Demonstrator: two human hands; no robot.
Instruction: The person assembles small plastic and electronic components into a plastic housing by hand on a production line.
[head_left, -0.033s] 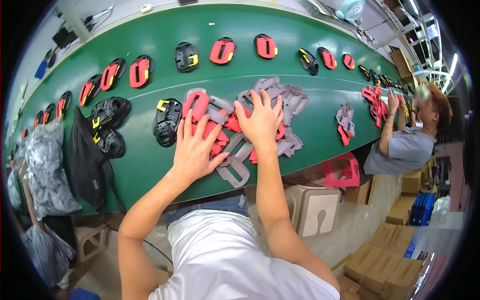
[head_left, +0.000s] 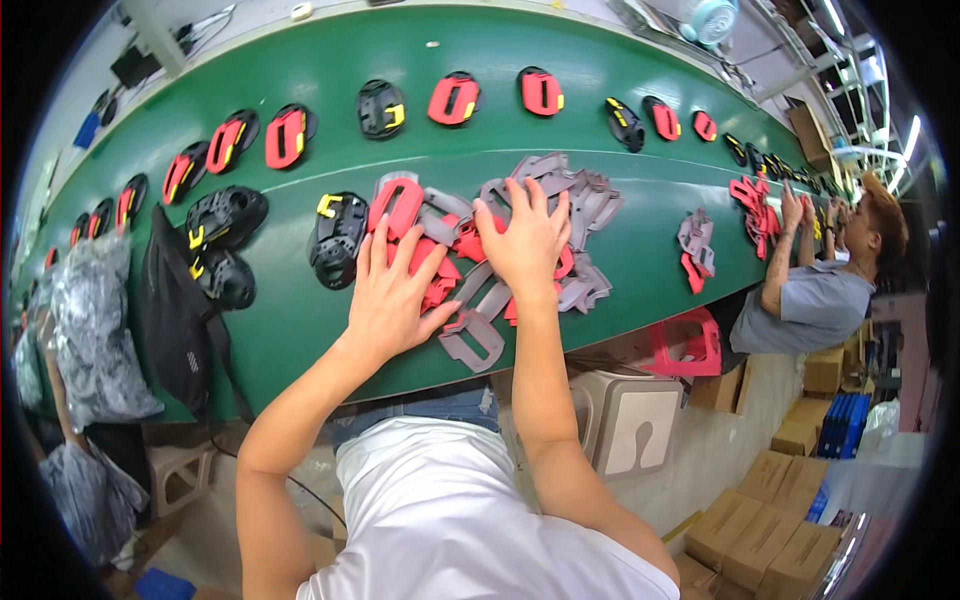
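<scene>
Both of my hands rest on a pile of flat red and grey plastic pieces near the table's front edge. My left hand [head_left: 395,295] lies palm down with fingers spread, its fingertips below an oval red piece [head_left: 405,203]. A looped grey piece [head_left: 472,342] is beside its thumb. To the right, my right hand [head_left: 525,240] is also spread flat, over red pieces and next to overlapping grey pieces [head_left: 597,200]. Neither hand grips anything; what lies under the palms is hidden. Left of the pile sits a black oval part with a yellow clip [head_left: 338,240].
Black-and-red parts [head_left: 455,98] line the green table [head_left: 560,135]. Two black parts [head_left: 225,213], a black bag [head_left: 178,310] and a filled plastic bag [head_left: 92,330] lie left. A small pile [head_left: 696,245] and a co-worker [head_left: 815,300] are right. Stools [head_left: 628,420] stand below the edge.
The whole view has shifted slightly. My hands stay spread on the pile in the same pose.
</scene>
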